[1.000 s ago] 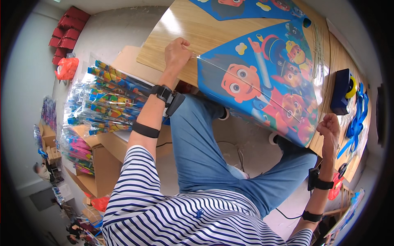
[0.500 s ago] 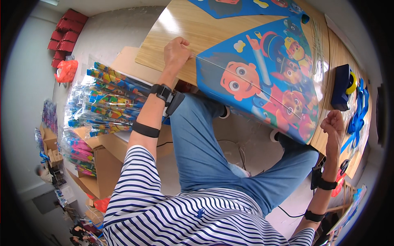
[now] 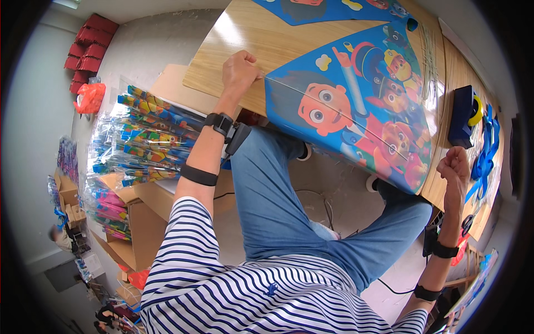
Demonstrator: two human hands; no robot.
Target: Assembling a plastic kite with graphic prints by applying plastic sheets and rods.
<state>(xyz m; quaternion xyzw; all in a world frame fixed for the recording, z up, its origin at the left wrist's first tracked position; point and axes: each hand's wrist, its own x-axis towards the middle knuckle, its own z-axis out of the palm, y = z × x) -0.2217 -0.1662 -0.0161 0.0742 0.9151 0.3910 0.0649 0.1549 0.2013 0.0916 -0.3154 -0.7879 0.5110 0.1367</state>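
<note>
A blue kite sheet printed with cartoon figures lies over the table's near edge. A thin rod runs slantwise across it, from the left corner toward the lower right. At that left corner my left hand is closed, thumb and finger pinched at the rod's end. My right hand is closed like a fist beyond the sheet's right edge, apart from the rod. Whatever its fingers hold, if anything, is hidden. Blue ribbon lies just right of that hand.
A second kite sheet lies at the far edge. Thin sticks, a dark tape dispenser and scissors are on the right. Folded kites in clear sleeves and a cardboard box stand left.
My right hand has shifted very slightly away from me and to the right. My left hand, the rod and the kite sheet look nearly unchanged.
</note>
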